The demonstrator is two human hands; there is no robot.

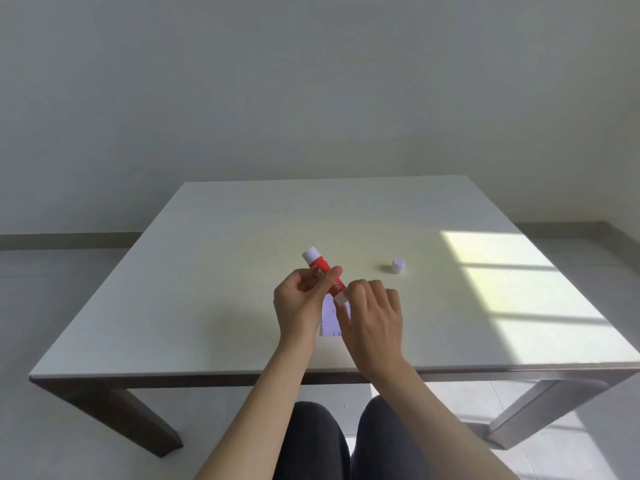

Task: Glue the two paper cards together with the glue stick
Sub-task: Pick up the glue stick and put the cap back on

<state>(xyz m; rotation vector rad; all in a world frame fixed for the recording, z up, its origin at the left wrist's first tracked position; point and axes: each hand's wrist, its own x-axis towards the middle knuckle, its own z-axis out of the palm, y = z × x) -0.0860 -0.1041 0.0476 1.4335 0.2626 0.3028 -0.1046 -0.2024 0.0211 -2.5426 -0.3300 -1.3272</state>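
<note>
A red glue stick [323,271] with white ends is held tilted above the table, its upper end pointing away and left. My left hand [299,303] grips its red middle. My right hand [375,323] has its fingertips on the white lower end of the stick. The white cap [398,265] stands apart on the table to the right. A pale paper card [330,318] lies flat under my hands, mostly hidden by them; I cannot tell whether it is one card or two.
The white table [242,271] has a near edge just below my wrists. A bright patch of sunlight [512,282] covers its right side. My knees show under the front edge. A plain wall stands behind.
</note>
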